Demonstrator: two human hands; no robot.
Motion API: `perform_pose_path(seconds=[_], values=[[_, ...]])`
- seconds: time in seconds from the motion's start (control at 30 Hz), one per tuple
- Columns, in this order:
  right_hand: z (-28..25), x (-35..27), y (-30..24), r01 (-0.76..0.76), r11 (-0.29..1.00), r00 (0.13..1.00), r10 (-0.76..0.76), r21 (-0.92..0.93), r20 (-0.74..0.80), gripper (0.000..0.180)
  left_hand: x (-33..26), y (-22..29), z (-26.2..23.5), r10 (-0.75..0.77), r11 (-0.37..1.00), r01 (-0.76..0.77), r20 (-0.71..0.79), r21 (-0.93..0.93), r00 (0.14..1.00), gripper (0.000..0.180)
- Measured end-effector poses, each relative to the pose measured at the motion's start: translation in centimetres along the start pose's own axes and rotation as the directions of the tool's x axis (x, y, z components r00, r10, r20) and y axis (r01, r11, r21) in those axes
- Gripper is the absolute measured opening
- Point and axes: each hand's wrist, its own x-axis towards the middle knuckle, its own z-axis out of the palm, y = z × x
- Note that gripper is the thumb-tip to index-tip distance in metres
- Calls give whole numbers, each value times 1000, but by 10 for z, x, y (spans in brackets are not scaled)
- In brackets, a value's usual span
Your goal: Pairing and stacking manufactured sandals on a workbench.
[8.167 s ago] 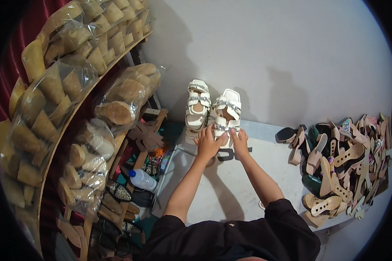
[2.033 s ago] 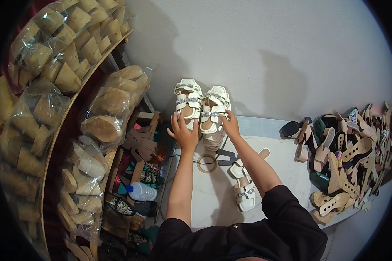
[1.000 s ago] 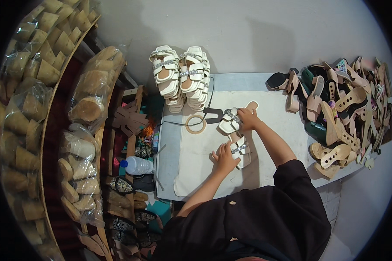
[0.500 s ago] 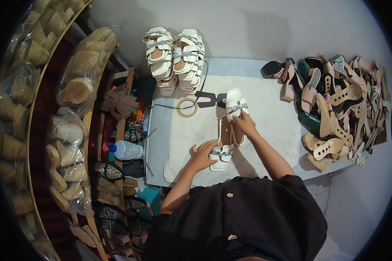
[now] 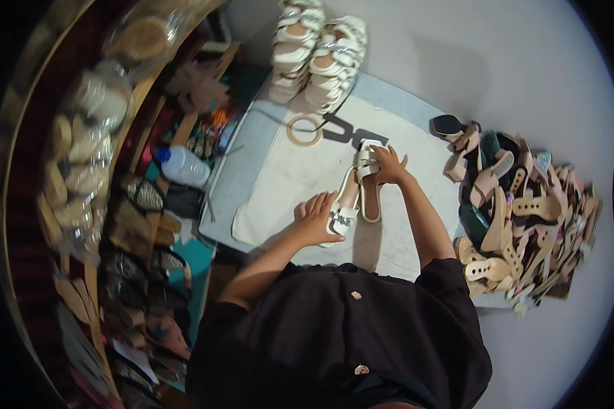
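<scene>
A pair of white open sandals with sparkling silver-grey straps lies on the pale sheet in front of me, side by side and pointing opposite ways. My left hand point(image 5: 315, 221) grips the left sandal point(image 5: 348, 198) at its strapped toe end, which points towards me. On the right sandal point(image 5: 370, 198), whose toe points away, my right hand point(image 5: 390, 168) holds the strap area from the right side. Its tan insole shows below the strap. Beyond them lie a tan ring point(image 5: 305, 131), probably a tape roll, and flat dark cut pieces point(image 5: 338, 129).
Stacked white sandals point(image 5: 334, 65) stand at the table's far left. Shoes, heels and perforated soles point(image 5: 515, 204) crowd the right side. To the left, a blue-capped bottle point(image 5: 184, 167) and shelves of bagged wooden shoe forms point(image 5: 89, 163) border the pale table point(image 5: 235, 184).
The view has turned and shifted, so the table appears tilted. The right sandal has come down from a raised position to lie beside the left one. Both hands remain on the sandals.
</scene>
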Motion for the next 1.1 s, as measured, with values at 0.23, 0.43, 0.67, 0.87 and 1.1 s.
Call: perform_pose_path(seconds=[0.23,0.43,0.67,0.87,1.1], values=[[-44,-6,-20,43,952,999,-41,-303,13,66,-20,11,15,-139,990,137,-226,-24,964,121],[-79,-29,-32,-77,958,968,5,-277,-253,54,-24,6,35,-152,988,150,-222,-25,963,122],[-86,-44,-42,-129,969,921,39,-211,-387,48,-25,3,34,-118,991,99,-229,-93,966,115],[-43,-43,-67,-42,959,971,-26,-280,-236,41,-27,4,32,-93,993,73,-242,-91,966,114],[15,-65,-100,32,973,998,-45,-229,-50,51,-27,1,37,-72,996,56,-268,-67,961,114]])
